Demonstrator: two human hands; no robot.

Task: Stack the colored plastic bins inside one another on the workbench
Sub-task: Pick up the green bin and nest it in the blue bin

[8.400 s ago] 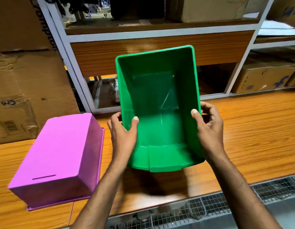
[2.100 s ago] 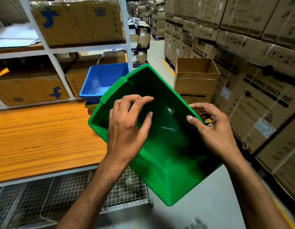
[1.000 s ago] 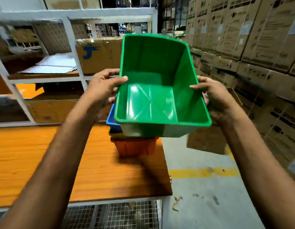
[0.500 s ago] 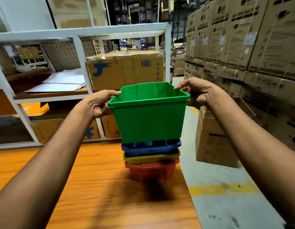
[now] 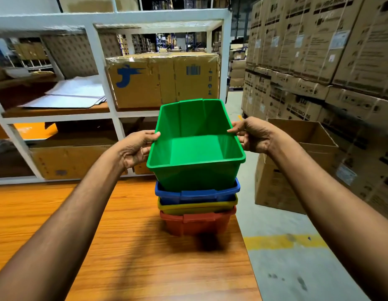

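The green bin [image 5: 195, 174] sits upright with its lower part inside the blue bin [image 5: 197, 194], mouth up and empty. Under the blue one nest a yellow bin [image 5: 197, 207] and a red bin [image 5: 195, 223], the red resting on the wooden workbench [image 5: 123, 246] near its right end. My left hand [image 5: 136, 148] grips the green bin's left rim. My right hand [image 5: 251, 135] pinches its right rim. Only the rims of the blue and yellow bins show.
A white metal shelf frame [image 5: 101, 83] stands behind the bench with a cardboard box [image 5: 162, 81] and flat sheets [image 5: 67, 94] on it. An open carton [image 5: 297, 166] sits on the floor to the right, before stacked cartons [image 5: 319, 61]. The bench's right edge runs just past the stack.
The green bin has come down from above the stack into the blue bin, both hands still on its rim. Earlier it was carried rightward along the bench from beside a purple bin.
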